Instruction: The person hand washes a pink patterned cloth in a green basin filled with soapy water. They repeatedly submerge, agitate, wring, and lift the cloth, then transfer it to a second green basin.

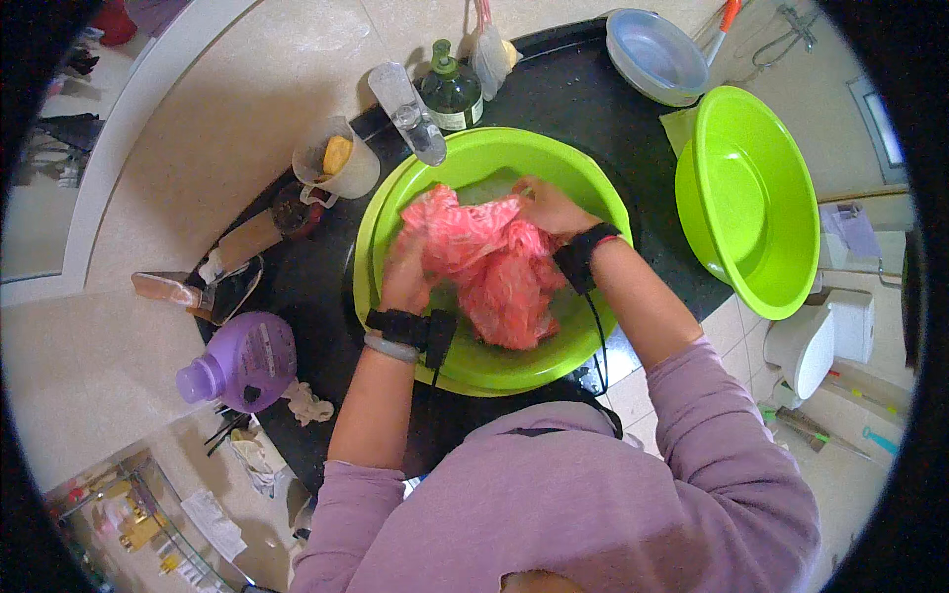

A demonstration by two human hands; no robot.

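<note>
A wet pink patterned cloth [493,274] hangs bunched between my hands, inside a green plastic basin [511,374] that sits under the metal faucet [408,111]. My left hand [406,270], slightly blurred, grips the cloth's left side. Near the basin's upper right wall, my right hand [552,207] has the cloth's upper right edge in its fingers. The cloth's lower part droops toward the basin's bottom, where some water seems to lie. Both wrists wear black straps with cords.
Behind the basin stands a green pump bottle [451,93]. A plastic measuring jug [341,163] and a purple detergent bottle [248,363] are at the left. A second green basin [749,204] leans at the right, below a lidded clear bowl [658,55]. The black countertop [637,148] carries them.
</note>
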